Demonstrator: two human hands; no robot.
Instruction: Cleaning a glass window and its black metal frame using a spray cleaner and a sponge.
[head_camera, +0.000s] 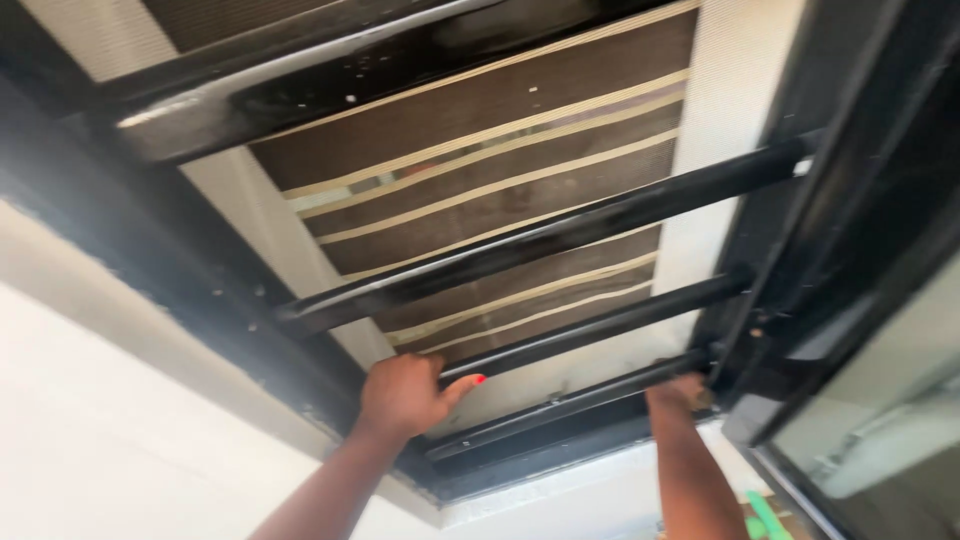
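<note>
A black metal window frame (170, 250) with several black horizontal bars fills the view. My left hand (405, 392) grips the left end of a lower bar (590, 325), thumb with a red nail stretched along it. At the right end of the lowest bar (560, 405), my right hand (683, 390) is closed on the bar, next to the frame's right upright (800, 240). Its fingers are partly hidden.
Behind the bars hangs a brown blind with cream stripes (500, 170). A white wall (110, 400) lies left and below. An open glass window pane (880, 420) in a black frame stands at the right. Something green (765, 515) shows at the bottom.
</note>
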